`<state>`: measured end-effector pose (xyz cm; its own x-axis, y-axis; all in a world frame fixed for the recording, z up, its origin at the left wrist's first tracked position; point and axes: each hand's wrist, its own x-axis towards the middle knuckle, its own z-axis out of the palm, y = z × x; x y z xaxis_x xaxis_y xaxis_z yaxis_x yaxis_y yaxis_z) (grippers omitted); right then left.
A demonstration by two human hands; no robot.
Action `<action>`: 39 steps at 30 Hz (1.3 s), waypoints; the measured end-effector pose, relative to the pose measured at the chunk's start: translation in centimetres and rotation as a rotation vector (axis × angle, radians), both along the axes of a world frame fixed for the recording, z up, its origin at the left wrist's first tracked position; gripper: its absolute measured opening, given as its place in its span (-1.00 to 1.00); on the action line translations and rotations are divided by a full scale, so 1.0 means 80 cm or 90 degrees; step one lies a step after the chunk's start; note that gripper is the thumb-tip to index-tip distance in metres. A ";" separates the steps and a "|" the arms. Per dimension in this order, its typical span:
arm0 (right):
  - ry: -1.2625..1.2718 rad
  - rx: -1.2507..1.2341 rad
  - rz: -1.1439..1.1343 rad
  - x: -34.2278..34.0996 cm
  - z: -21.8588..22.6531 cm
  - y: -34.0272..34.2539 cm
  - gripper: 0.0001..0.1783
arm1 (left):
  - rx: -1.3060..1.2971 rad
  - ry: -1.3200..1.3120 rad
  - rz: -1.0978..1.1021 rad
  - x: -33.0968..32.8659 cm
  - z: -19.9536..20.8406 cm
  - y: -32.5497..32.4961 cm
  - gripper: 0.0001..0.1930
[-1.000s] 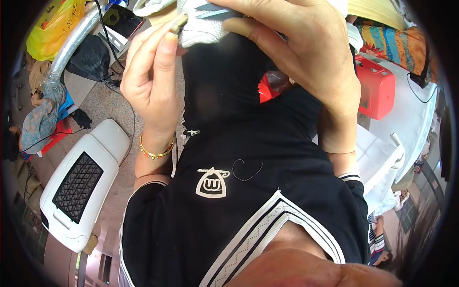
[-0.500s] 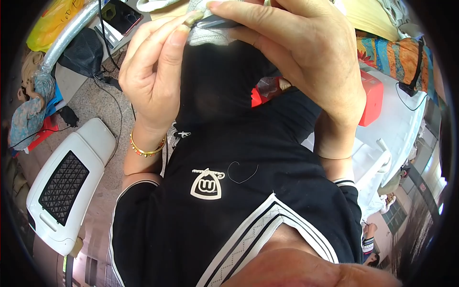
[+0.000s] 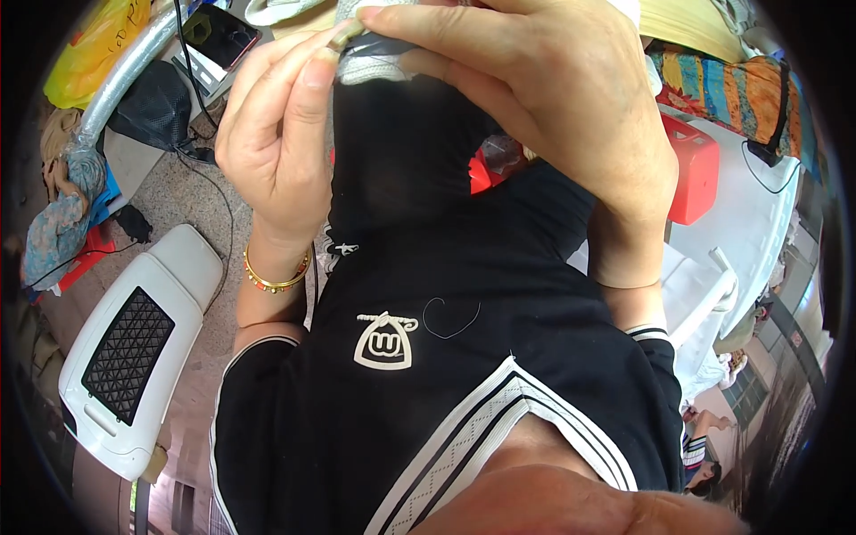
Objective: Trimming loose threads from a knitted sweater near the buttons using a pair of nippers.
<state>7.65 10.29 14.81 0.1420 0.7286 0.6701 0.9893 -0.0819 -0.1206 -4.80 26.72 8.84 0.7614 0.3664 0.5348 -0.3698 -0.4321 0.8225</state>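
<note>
Light grey knitted fabric (image 3: 370, 69) lies over my black-clothed lap at the top of the head view, with both hands at its edge. My left hand (image 3: 276, 147) pinches a small pale end of it between thumb and forefinger. From the other side, my right hand (image 3: 562, 98) closes its fingers on the same knit, its forefinger tip almost meeting the left fingertips. A dark grey strip (image 3: 388, 45) shows between the right fingers; whether it is part of the knit or a separate thing, I cannot tell. The fabric's far part is cut off by the picture's edge.
A white chair-like piece with a black mesh panel (image 3: 129, 355) stands at the left. A phone (image 3: 218, 36) and a black mesh bag (image 3: 152, 102) lie beyond. At the right are a red box (image 3: 694, 169) and a translucent plastic tub (image 3: 758, 209). Other people sit nearby.
Both hands have shifted slightly left in the picture, still pinching the knit. The surroundings have moved a little with the head; the grip looks the same.
</note>
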 end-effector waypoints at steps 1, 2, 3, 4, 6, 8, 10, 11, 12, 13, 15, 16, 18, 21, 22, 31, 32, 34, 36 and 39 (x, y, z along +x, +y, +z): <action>-0.009 -0.009 -0.001 -0.001 0.003 0.002 -0.76 | 0.002 0.002 -0.002 0.000 0.000 0.000 -0.82; -0.007 -0.007 -0.003 -0.005 0.015 -0.001 -0.76 | -0.004 -0.001 0.000 -0.001 0.000 -0.001 -0.82; 0.127 -0.107 -0.035 -0.015 0.037 -0.002 -0.75 | -0.011 -0.004 0.004 -0.001 0.000 0.000 -0.82; 0.260 -0.207 -0.068 -0.020 0.049 -0.004 -0.74 | -0.009 -0.004 0.000 -0.001 0.000 0.000 -0.82; 0.263 -0.198 -0.071 -0.021 0.048 -0.004 -0.75 | -0.003 -0.006 0.000 0.000 0.000 0.000 -0.82; 0.267 -0.188 -0.073 -0.021 0.046 -0.004 -0.75 | 0.001 0.000 0.002 -0.001 -0.001 0.001 -0.82; 0.252 -0.171 -0.049 -0.017 0.043 -0.004 -0.84 | 0.008 0.006 0.001 -0.001 0.000 0.000 -0.81; 0.255 -0.166 -0.053 -0.011 0.030 -0.004 -0.84 | 0.005 0.006 0.008 -0.002 0.000 -0.001 -0.81; 0.133 -0.068 -0.027 -0.005 0.013 0.002 -0.84 | 0.002 0.007 0.012 -0.002 -0.001 0.000 -0.81; 0.011 0.030 -0.004 -0.003 0.005 0.005 -0.84 | 0.007 0.009 0.005 -0.003 -0.002 0.003 -0.81; 0.439 -0.058 -0.049 -0.017 0.045 -0.031 -0.73 | 0.083 -0.012 0.008 0.000 -0.002 0.012 -0.82; 0.497 -0.018 -0.084 -0.023 0.045 -0.042 -0.60 | 0.137 -0.004 0.039 -0.003 0.001 0.016 -0.83; 0.524 0.028 -0.143 -0.024 0.035 -0.064 -0.57 | 0.236 0.010 0.068 -0.008 0.004 0.024 -0.83; 0.583 0.075 -0.167 -0.025 0.019 -0.088 -0.54 | 0.304 0.018 0.027 -0.007 0.004 0.033 -0.79; 0.594 0.078 -0.165 -0.025 0.017 -0.095 -0.54 | 0.334 0.009 0.016 -0.003 0.006 0.037 -0.73; 0.572 0.157 -0.126 -0.027 -0.020 -0.111 -0.55 | 0.331 -0.009 0.019 0.036 0.054 -0.028 -0.76; 0.562 0.164 -0.122 -0.028 -0.023 -0.111 -0.54 | 0.321 0.028 -0.009 0.043 0.053 -0.030 -0.71; 0.551 0.183 -0.121 -0.026 -0.028 -0.112 -0.54 | 0.331 0.036 -0.009 0.051 0.052 -0.035 -0.70; 0.539 0.192 -0.102 -0.024 -0.032 -0.112 -0.55 | 0.330 0.050 -0.006 0.054 0.053 -0.036 -0.69; 0.545 0.168 -0.090 -0.018 -0.037 -0.111 -0.57 | 0.324 0.076 -0.001 0.054 0.053 -0.036 -0.69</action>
<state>6.24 1.43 11.86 0.7448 0.5042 0.4370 0.5357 -0.0614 -0.8422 -0.51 23.83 13.12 0.8280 0.0818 0.5547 -0.2872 -0.7878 0.5448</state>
